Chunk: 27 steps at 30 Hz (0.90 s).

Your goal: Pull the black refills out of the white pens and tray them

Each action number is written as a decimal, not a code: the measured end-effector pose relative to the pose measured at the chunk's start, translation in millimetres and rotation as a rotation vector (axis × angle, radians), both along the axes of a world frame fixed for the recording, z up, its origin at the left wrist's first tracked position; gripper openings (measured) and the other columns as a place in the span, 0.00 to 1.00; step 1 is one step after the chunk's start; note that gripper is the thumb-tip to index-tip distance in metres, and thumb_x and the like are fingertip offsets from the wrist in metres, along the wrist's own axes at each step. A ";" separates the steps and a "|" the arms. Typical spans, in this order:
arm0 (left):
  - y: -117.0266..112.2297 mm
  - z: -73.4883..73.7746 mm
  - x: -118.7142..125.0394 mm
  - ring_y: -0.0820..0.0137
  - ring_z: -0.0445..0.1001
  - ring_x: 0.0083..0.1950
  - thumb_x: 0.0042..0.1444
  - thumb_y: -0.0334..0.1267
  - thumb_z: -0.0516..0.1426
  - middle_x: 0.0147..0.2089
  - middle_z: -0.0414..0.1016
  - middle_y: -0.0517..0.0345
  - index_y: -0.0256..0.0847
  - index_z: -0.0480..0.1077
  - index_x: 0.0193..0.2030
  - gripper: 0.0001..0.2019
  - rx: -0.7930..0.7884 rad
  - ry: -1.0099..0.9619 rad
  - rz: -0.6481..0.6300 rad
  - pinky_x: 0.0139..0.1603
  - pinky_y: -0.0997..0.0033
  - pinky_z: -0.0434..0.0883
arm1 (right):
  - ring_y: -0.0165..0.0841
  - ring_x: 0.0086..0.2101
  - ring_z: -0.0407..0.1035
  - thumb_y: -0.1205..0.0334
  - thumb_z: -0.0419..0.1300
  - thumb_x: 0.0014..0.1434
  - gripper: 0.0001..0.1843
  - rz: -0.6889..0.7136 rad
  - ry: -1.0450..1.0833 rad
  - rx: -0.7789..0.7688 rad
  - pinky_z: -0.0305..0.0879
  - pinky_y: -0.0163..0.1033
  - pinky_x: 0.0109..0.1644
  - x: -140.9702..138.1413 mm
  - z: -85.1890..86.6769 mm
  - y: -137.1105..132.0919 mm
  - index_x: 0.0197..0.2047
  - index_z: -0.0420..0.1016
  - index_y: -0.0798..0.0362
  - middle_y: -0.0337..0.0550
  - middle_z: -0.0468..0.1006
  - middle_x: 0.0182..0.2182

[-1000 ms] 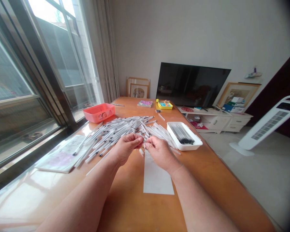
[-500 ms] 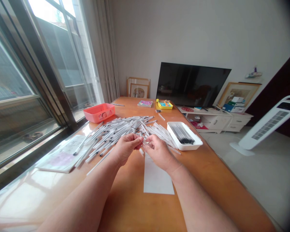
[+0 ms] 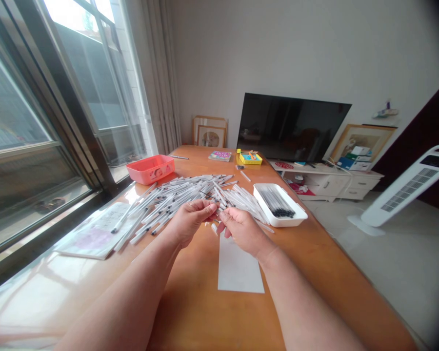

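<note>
Over the orange wooden table, the left hand and right hand pinch narrowly on something too small to tell, beside one heap of countless clear plastic pens and one white rectangular tray.

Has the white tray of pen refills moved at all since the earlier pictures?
No. The white tray sits in the same spot beside the pile of pen refills, no nearer to the white paper sheet.

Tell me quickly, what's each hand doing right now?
Left hand: closed, fingertips pinched; anything held is too small to tell.
Right hand: closed, pinching toward the left; anything held is too small to tell.
</note>
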<state>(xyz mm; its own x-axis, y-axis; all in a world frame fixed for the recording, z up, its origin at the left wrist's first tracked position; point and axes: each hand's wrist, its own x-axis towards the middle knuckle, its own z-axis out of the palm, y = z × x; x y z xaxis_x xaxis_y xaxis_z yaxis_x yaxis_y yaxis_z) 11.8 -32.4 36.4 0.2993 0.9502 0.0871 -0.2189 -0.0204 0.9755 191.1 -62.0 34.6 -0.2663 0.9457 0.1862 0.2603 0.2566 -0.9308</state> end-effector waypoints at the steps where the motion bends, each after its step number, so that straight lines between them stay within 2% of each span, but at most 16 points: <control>1: -0.2 0.1 0.0 0.68 0.74 0.36 0.53 0.48 0.67 0.35 0.79 0.50 0.35 0.78 0.38 0.16 -0.014 -0.003 0.007 0.45 0.65 0.68 | 0.29 0.27 0.67 0.48 0.51 0.69 0.20 -0.004 0.008 0.000 0.63 0.35 0.32 0.3 -0.1 0.1 0.34 0.73 0.53 0.38 0.75 0.26; 4: -1.2 0.3 1.0 0.66 0.75 0.37 0.55 0.52 0.65 0.36 0.80 0.48 0.36 0.78 0.41 0.19 -0.049 0.002 0.036 0.43 0.64 0.68 | 0.29 0.27 0.67 0.47 0.50 0.69 0.21 -0.024 -0.001 0.021 0.62 0.35 0.32 0.6 -1.8 1.0 0.33 0.72 0.53 0.38 0.75 0.25; 9: -2.1 0.7 3.3 0.71 0.70 0.32 0.54 0.48 0.66 0.30 0.76 0.54 0.35 0.75 0.32 0.16 -0.004 0.042 0.053 0.39 0.68 0.66 | 0.30 0.28 0.68 0.46 0.52 0.68 0.20 -0.018 -0.001 0.004 0.64 0.35 0.33 -1.6 -4.9 2.6 0.35 0.73 0.53 0.41 0.78 0.30; 12: -1.3 -0.4 3.7 0.72 0.69 0.32 0.54 0.46 0.66 0.29 0.75 0.55 0.35 0.74 0.31 0.14 0.023 0.041 0.056 0.39 0.69 0.65 | 0.31 0.29 0.69 0.44 0.59 0.64 0.17 -0.075 0.010 0.011 0.64 0.36 0.33 -2.7 -8.8 5.2 0.39 0.72 0.52 0.40 0.78 0.31; 15: 0.2 -2.5 3.1 0.71 0.71 0.33 0.54 0.45 0.66 0.31 0.76 0.54 0.35 0.75 0.32 0.13 0.011 0.024 0.047 0.41 0.68 0.66 | 0.31 0.28 0.68 0.44 0.63 0.60 0.18 -0.121 0.000 0.041 0.63 0.36 0.31 -2.8 -10.1 6.4 0.37 0.70 0.51 0.38 0.77 0.28; 17: 1.1 -3.3 1.8 0.71 0.71 0.34 0.54 0.44 0.66 0.32 0.77 0.54 0.35 0.75 0.33 0.13 0.008 0.008 0.033 0.42 0.68 0.67 | 0.30 0.28 0.68 0.45 0.61 0.62 0.17 -0.092 0.015 0.016 0.63 0.35 0.31 -2.8 -6.8 4.7 0.35 0.71 0.51 0.38 0.76 0.28; 22: 0.9 -0.9 -3.7 0.70 0.72 0.35 0.56 0.43 0.65 0.33 0.77 0.52 0.34 0.76 0.35 0.11 0.046 0.002 -0.027 0.42 0.68 0.67 | 0.28 0.26 0.67 0.45 0.58 0.64 0.18 0.015 0.117 -0.179 0.61 0.33 0.29 -2.4 5.3 -2.6 0.35 0.72 0.53 0.40 0.78 0.29; 27: -2.7 4.0 -6.7 0.66 0.74 0.37 0.59 0.43 0.63 0.35 0.78 0.50 0.35 0.76 0.37 0.11 0.098 -0.014 -0.113 0.44 0.64 0.68 | 0.27 0.24 0.66 0.43 0.57 0.65 0.21 0.146 0.256 -0.272 0.58 0.32 0.26 1.7 4.8 -3.0 0.38 0.72 0.54 0.42 0.78 0.28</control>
<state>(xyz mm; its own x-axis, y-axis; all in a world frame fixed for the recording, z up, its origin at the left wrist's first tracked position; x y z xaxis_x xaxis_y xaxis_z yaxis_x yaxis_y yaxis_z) 5.1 -35.0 40.4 0.4018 0.8973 0.1829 -0.2390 -0.0901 0.9668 192.8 -65.0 39.3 -0.3790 0.9253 0.0121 -0.0102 0.0088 -0.9999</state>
